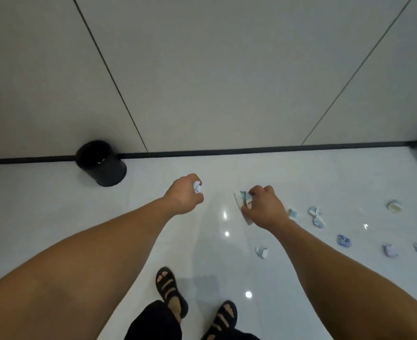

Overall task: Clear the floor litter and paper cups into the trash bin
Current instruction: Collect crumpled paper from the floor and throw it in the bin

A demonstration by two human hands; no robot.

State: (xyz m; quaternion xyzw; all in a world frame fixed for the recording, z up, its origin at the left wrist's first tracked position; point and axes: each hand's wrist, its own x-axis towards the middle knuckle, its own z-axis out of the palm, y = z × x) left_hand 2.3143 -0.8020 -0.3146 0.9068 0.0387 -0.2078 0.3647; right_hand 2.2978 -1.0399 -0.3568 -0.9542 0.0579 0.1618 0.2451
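Observation:
My left hand [185, 196] grips a small crumpled white paper ball [197, 187], held out above the floor to the right of the black trash bin [100, 163]. My right hand [264, 207] holds a crushed paper cup with blue print [242, 204]. The bin stands against the wall's black skirting at the left. Several more crumpled papers and crushed cups lie on the glossy floor at the right, among them a scrap [262, 252], a blue-and-white cluster [316, 215], a whitish cup [394, 206] and a blue wrapper [344, 240].
A grey panelled wall [215, 69] rises behind the black skirting [251, 150]. My sandalled feet [170, 290] stand on the white tiled floor [55, 204] at the bottom centre. A dark corner sits at the far right.

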